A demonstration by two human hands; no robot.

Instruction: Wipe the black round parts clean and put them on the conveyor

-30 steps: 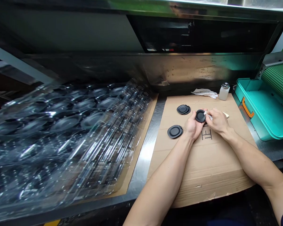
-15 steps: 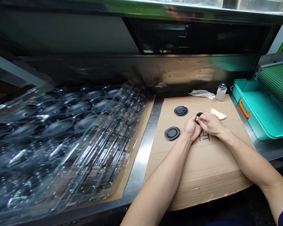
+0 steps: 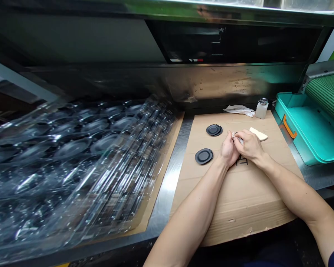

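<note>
In the head view, the left grip (image 3: 229,150) clasps a black disc (image 3: 236,132), almost wholly hidden; the right grip (image 3: 249,144) pinches a white cloth (image 3: 239,139) over it. Left of the grips, more black pieces (image 3: 203,156) lie on cardboard (image 3: 233,200).

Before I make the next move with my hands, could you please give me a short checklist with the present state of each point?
1. White wipe gripped by right hand: ok, at the fingertips.
2. Surface under the wipe clean: cannot tell, fingers hide it.
3. Black pieces on the cardboard clear of left hand: ok, lying apart from it.
4. Bottle upright: ok.
5. Gloves worn: not ok, both hands are bare; white glove lies beside the bottle.
</note>
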